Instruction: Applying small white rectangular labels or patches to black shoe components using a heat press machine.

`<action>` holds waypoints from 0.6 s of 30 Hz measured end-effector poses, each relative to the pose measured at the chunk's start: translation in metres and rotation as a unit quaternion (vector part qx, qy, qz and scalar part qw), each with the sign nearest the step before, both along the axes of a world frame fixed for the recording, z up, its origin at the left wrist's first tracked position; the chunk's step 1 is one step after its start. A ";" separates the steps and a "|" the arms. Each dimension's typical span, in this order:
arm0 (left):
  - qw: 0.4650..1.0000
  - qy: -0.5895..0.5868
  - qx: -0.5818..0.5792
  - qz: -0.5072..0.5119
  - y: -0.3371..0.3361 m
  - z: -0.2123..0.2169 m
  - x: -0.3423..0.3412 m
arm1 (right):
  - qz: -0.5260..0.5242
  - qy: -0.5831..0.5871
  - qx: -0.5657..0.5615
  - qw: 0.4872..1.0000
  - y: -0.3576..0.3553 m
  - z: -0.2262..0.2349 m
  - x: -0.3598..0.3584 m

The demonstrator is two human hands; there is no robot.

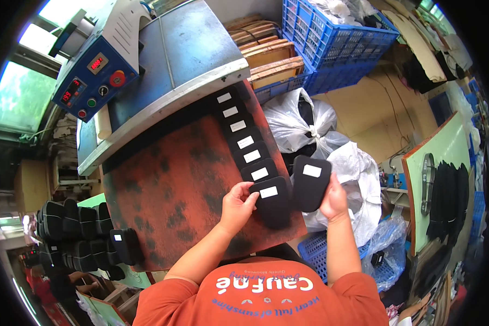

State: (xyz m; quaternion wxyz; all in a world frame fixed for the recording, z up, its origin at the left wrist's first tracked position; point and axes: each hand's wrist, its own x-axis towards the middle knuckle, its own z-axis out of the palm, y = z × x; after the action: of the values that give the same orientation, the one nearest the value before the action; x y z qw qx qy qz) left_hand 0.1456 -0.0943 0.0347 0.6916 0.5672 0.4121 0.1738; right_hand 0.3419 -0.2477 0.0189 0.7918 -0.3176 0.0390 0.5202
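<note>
Black padded pieces with white labels lie overlapping in a row along the right side of a reddish-brown, dark-stained work surface [174,190]. My left hand [238,205] has its thumb and fingers closed at the upper left edge of the nearest pad [273,209]. Off the right edge of the surface, my right hand [334,200] grips another black pad [312,190] by its right side, label facing up. That pad is rounded and narrows toward its lower end.
A blue press machine [117,54] with lit displays and knobs stands at the far left. Stacked black pads [81,231] sit at the lower left. Tied plastic bags [299,122], blue crates [337,43] and a green-white board [445,163] with black pieces are to the right.
</note>
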 end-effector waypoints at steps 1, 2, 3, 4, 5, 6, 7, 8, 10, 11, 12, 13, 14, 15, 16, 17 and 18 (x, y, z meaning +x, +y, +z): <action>0.998 0.038 0.047 -0.004 0.000 -0.005 -0.004 | -0.007 -0.002 -0.015 1.000 -0.007 0.001 0.008; 0.993 0.077 0.094 -0.009 -0.002 -0.012 -0.008 | -0.013 -0.003 -0.030 0.999 -0.012 0.002 0.012; 0.972 0.062 0.225 -0.007 -0.001 -0.012 -0.004 | -0.021 0.011 -0.026 0.999 -0.014 0.006 0.012; 0.973 0.064 0.222 -0.009 -0.004 -0.010 -0.004 | -0.022 0.013 -0.029 0.999 -0.014 0.009 0.008; 0.958 0.052 0.280 -0.017 -0.007 -0.006 -0.004 | -0.011 -0.015 -0.040 0.999 -0.011 0.013 0.000; 0.940 0.039 0.337 -0.026 -0.010 0.006 0.002 | -0.002 -0.045 -0.051 0.998 -0.008 0.016 -0.009; 0.951 -0.007 0.306 -0.045 -0.014 0.012 0.005 | 0.001 -0.011 -0.057 0.998 -0.004 0.016 -0.021; 0.976 -0.059 0.204 -0.045 -0.020 0.016 0.009 | 0.020 -0.014 -0.054 0.998 -0.003 0.012 -0.031; 0.997 -0.046 0.022 -0.051 -0.025 0.026 0.009 | 0.052 0.009 -0.013 0.999 -0.004 0.010 -0.039; 0.997 -0.049 0.051 -0.035 -0.029 0.023 0.006 | 0.031 0.011 -0.002 0.999 -0.006 0.011 -0.036; 0.997 -0.049 0.050 -0.036 -0.031 0.020 -0.001 | 0.011 0.011 0.009 1.000 -0.009 0.013 -0.028; 0.999 -0.007 0.026 -0.031 -0.033 0.014 -0.012 | 0.024 0.054 0.011 0.998 -0.016 0.015 -0.016; 0.999 0.034 0.003 -0.025 -0.033 0.009 -0.020 | 0.004 0.031 0.040 0.999 -0.020 0.018 -0.007; 0.999 0.037 0.008 -0.016 -0.035 0.005 -0.023 | -0.015 0.019 0.009 1.000 -0.025 0.019 0.001; 0.999 0.039 0.009 -0.016 -0.035 0.003 -0.025 | -0.033 0.007 -0.021 0.999 -0.028 0.020 0.005; 0.997 0.067 0.044 -0.023 -0.034 0.002 -0.026 | -0.038 0.021 -0.032 0.999 -0.028 0.022 0.005; 0.992 0.093 0.079 -0.030 -0.033 -0.002 -0.027 | -0.038 0.021 -0.031 0.999 -0.026 0.022 0.002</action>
State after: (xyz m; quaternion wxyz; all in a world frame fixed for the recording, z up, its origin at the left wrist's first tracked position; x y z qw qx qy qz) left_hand 0.1186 -0.1277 0.0327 0.6079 0.6462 0.4425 0.1311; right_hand 0.3439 -0.2735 0.0411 0.7999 -0.3294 0.0835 0.4946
